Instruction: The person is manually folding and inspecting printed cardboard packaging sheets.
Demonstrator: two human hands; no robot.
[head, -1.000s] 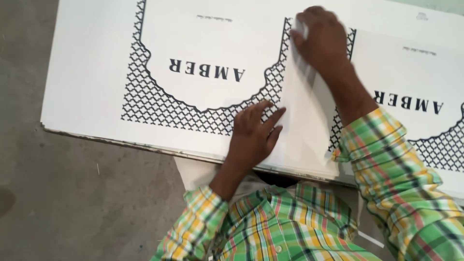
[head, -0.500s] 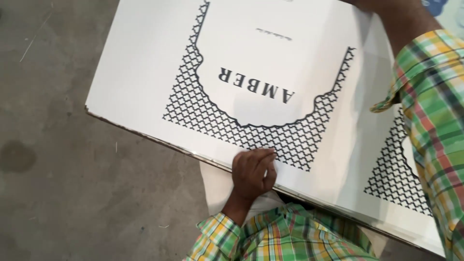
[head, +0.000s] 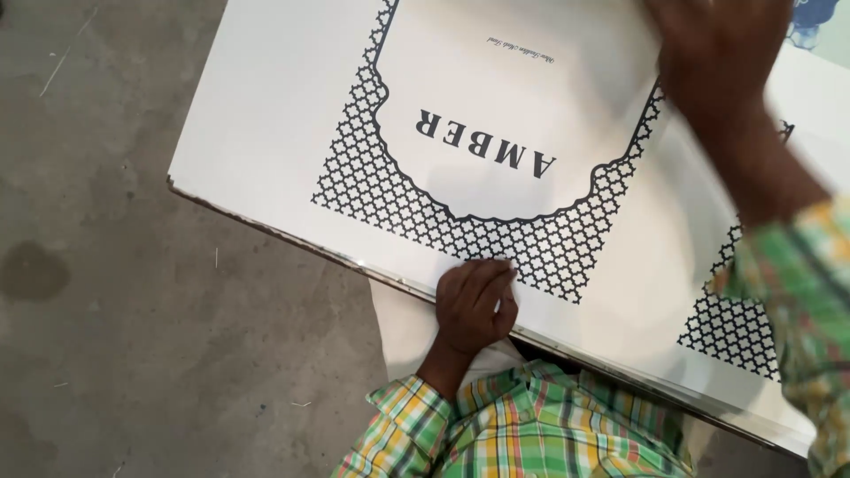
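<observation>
the right hand (head: 717,62), which a second ago pressed flat on the far part of the white printed sheet stack (head: 266,159), is now lifted and blurred above it. the left hand (head: 474,301) has curled from spread fingers into a loose fist at the near edge. the stack now lies more slanted in view.

Looking like a print or packaging workshop: a stack of large white printed sheets (head: 266,133), each carrying a black lattice pattern around a scalloped panel, is lying low over a bare, stained grey concrete floor (head: 115,354). Stack edge showing many layered sheets. Nothing else of the room is showing.
</observation>
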